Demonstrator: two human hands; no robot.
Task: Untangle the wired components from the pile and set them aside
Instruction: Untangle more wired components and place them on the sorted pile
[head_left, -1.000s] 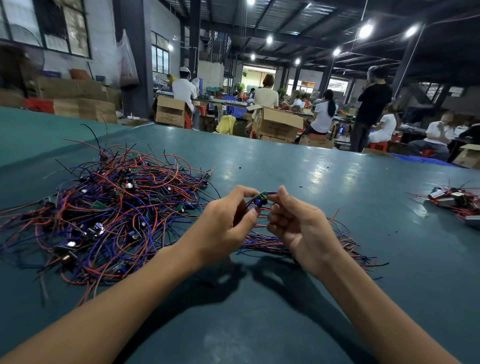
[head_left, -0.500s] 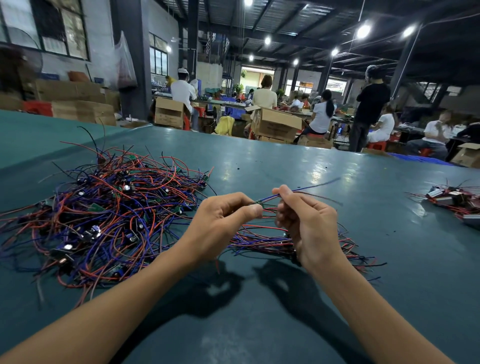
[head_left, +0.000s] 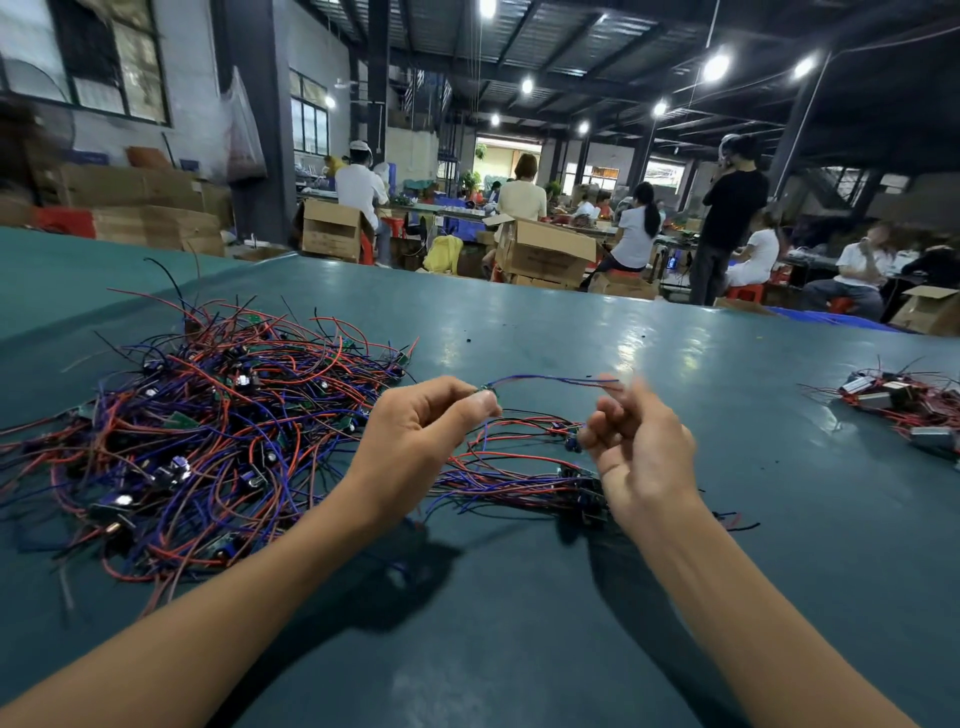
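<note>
A big tangled pile of red, blue and black wired components (head_left: 208, 431) lies on the teal table (head_left: 519, 649) at the left. My left hand (head_left: 415, 441) pinches a small green component (head_left: 488, 391) between thumb and forefinger. Its blue wires (head_left: 545, 378) stretch rightward in the air. My right hand (head_left: 639, 457) is motion-blurred, its curled fingertips closed at the far ends of those wires. Beneath and between my hands lies a smaller, straighter bundle of wired components (head_left: 519, 483).
Another heap of red-wired parts with metal pieces (head_left: 898, 400) sits at the table's right edge. Beyond the far edge stand cardboard boxes (head_left: 545, 254), and several people work at other benches.
My hands have drawn apart. The right hand slid rightward along the blue wires to their ends while the left kept its pinch on the component, so the wires now hang straight.
</note>
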